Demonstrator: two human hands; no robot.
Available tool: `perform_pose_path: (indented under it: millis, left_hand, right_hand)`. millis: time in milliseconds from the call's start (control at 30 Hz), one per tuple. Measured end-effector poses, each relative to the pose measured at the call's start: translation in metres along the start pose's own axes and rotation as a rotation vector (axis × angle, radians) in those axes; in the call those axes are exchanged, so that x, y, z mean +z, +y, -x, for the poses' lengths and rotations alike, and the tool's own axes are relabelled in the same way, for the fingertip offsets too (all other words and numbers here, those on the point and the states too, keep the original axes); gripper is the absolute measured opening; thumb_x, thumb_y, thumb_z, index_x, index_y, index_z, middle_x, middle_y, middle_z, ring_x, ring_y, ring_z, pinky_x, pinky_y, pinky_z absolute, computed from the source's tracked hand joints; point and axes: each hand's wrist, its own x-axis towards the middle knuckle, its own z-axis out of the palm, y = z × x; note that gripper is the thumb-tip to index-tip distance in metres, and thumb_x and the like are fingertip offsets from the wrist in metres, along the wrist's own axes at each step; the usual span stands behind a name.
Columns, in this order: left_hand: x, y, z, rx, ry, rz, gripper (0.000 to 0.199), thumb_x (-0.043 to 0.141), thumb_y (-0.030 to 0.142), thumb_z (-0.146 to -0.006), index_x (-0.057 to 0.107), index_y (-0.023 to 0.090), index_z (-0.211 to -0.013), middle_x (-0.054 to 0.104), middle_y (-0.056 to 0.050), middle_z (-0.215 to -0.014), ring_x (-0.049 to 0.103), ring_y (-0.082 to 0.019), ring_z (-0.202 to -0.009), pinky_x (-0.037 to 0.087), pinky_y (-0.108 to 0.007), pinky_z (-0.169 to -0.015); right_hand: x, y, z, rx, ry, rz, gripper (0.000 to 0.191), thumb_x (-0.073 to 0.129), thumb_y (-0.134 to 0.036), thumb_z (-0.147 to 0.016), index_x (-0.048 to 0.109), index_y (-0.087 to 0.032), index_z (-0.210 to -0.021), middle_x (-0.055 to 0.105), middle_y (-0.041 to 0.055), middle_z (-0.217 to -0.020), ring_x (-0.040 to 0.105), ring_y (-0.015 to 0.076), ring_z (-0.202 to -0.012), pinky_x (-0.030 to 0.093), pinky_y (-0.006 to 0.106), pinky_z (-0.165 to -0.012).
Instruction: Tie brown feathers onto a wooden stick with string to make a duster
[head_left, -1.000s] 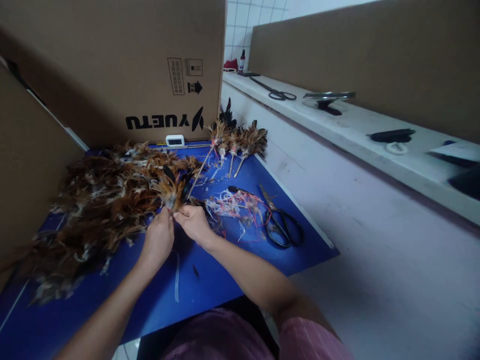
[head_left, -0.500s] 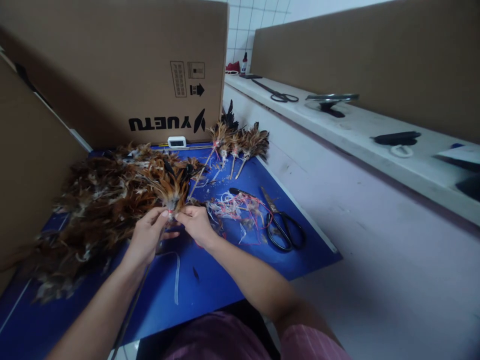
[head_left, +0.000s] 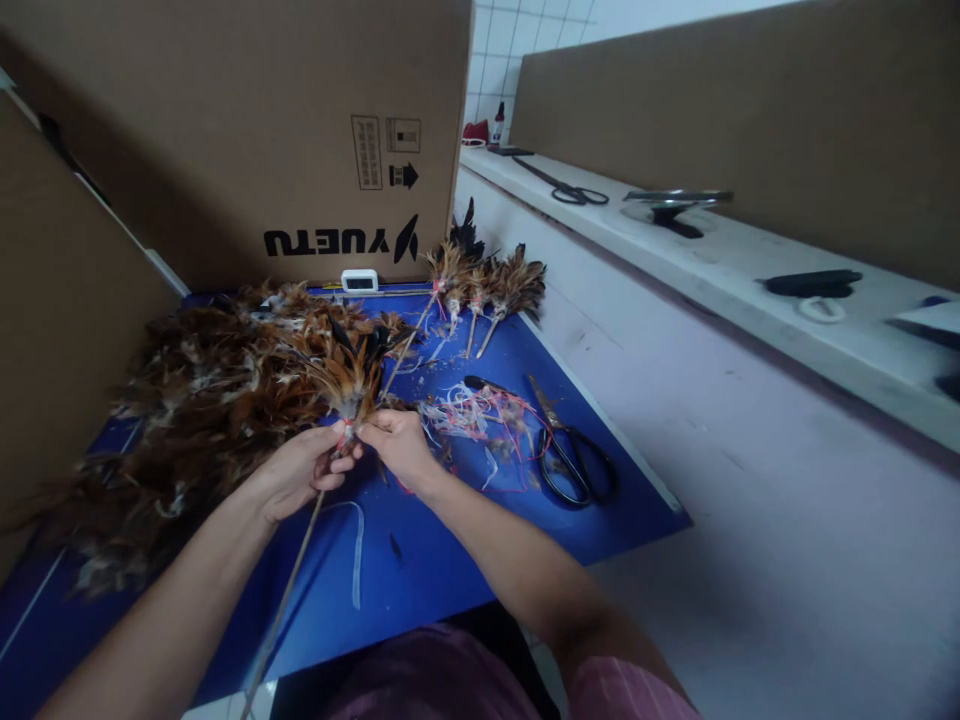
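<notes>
A feather duster (head_left: 352,378) with brown and black feathers is held between my two hands, its feather ends bound with red string (head_left: 347,430). Its thin stick (head_left: 289,585) runs down toward my body and past the table's front edge. My left hand (head_left: 319,465) has its fingers closed round the stick just under the binding. Thumb and fingers of my right hand (head_left: 397,440) pinch together at the right side of the feather base; whatever lies between them is too small to make out. A clear strip (head_left: 357,560) lies on the table below my hands.
Loose brown feathers (head_left: 195,400) cover the left of the blue table (head_left: 450,560). Right of my hands lie tangled red and white strings (head_left: 480,415) and black-handled scissors (head_left: 574,460). Bundled feather dusters (head_left: 517,285) lie at the back. Cardboard boxes (head_left: 225,130) and a white ledge (head_left: 615,225) border the table.
My left hand has turned and its fingers have curled in under the binding. The stick has swung out and shows below that hand. My right hand keeps its pinch beside the feather base.
</notes>
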Motion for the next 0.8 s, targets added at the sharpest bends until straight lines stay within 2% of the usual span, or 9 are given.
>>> perform_pose_path:
  millis: [167, 267, 367, 500, 667, 800]
  left_hand:
    - [-0.001, -0.006, -0.001, 0.021, 0.088, -0.075, 0.032, 0.070, 0.039, -0.070, 0.056, 0.010, -0.070, 0.047, 0.001, -0.062, 0.029, -0.001, -0.044, 0.015, -0.011, -0.034]
    - [0.000, -0.013, -0.003, 0.055, 0.176, -0.133, 0.039, 0.072, 0.046, -0.064, 0.053, 0.011, -0.065, 0.046, 0.002, -0.061, 0.030, -0.001, -0.043, 0.015, -0.012, -0.035]
    - [-0.001, -0.020, -0.006, 0.079, 0.219, -0.176, 0.045, 0.072, 0.052, -0.059, 0.050, 0.012, -0.062, 0.044, 0.004, -0.058, 0.029, -0.001, -0.042, 0.015, -0.012, -0.035]
    - [-0.004, -0.026, -0.012, 0.073, 0.215, -0.210, 0.048, 0.069, 0.057, -0.060, 0.049, 0.013, -0.061, 0.039, 0.006, -0.054, 0.026, -0.001, -0.040, 0.014, -0.013, -0.036]
    - [-0.005, -0.029, -0.014, 0.077, 0.209, -0.199, 0.049, 0.068, 0.058, -0.060, 0.046, 0.015, -0.060, 0.036, 0.007, -0.053, 0.025, -0.001, -0.040, 0.014, -0.014, -0.036]
    - [-0.004, -0.029, -0.012, 0.066, 0.177, -0.156, 0.048, 0.068, 0.058, -0.061, 0.046, 0.015, -0.060, 0.036, 0.007, -0.053, 0.025, -0.001, -0.040, 0.012, -0.015, -0.037]
  right_hand:
    - [-0.002, 0.011, -0.002, 0.018, 0.058, 0.195, 0.024, 0.060, -0.033, -0.067, 0.052, -0.015, -0.053, 0.039, -0.0066, -0.048, 0.029, 0.0053, -0.046, 0.023, 0.020, -0.043]
    - [-0.002, 0.017, -0.003, 0.059, 0.075, 0.271, 0.023, 0.060, -0.033, -0.066, 0.052, -0.016, -0.053, 0.033, -0.0079, -0.047, 0.025, 0.0048, -0.044, 0.019, 0.020, -0.041]
    - [-0.002, 0.019, -0.003, 0.095, 0.105, 0.317, 0.018, 0.060, -0.029, -0.064, 0.054, -0.016, -0.054, 0.033, -0.0084, -0.045, 0.025, 0.0051, -0.043, 0.019, 0.020, -0.041]
    - [0.000, 0.017, -0.002, 0.137, 0.134, 0.377, 0.015, 0.061, -0.028, -0.062, 0.056, -0.017, -0.053, 0.036, -0.0086, -0.042, 0.028, 0.0055, -0.040, 0.020, 0.021, -0.040]
    - [0.000, 0.011, 0.000, 0.128, 0.138, 0.484, 0.016, 0.060, -0.027, -0.062, 0.052, -0.018, -0.052, 0.040, -0.0081, -0.041, 0.031, 0.0064, -0.040, 0.023, 0.021, -0.041]
    - [-0.002, 0.003, 0.005, 0.079, 0.093, 0.658, 0.016, 0.057, -0.025, -0.066, 0.053, -0.019, -0.053, 0.040, -0.0073, -0.042, 0.032, 0.0069, -0.040, 0.024, 0.022, -0.043]
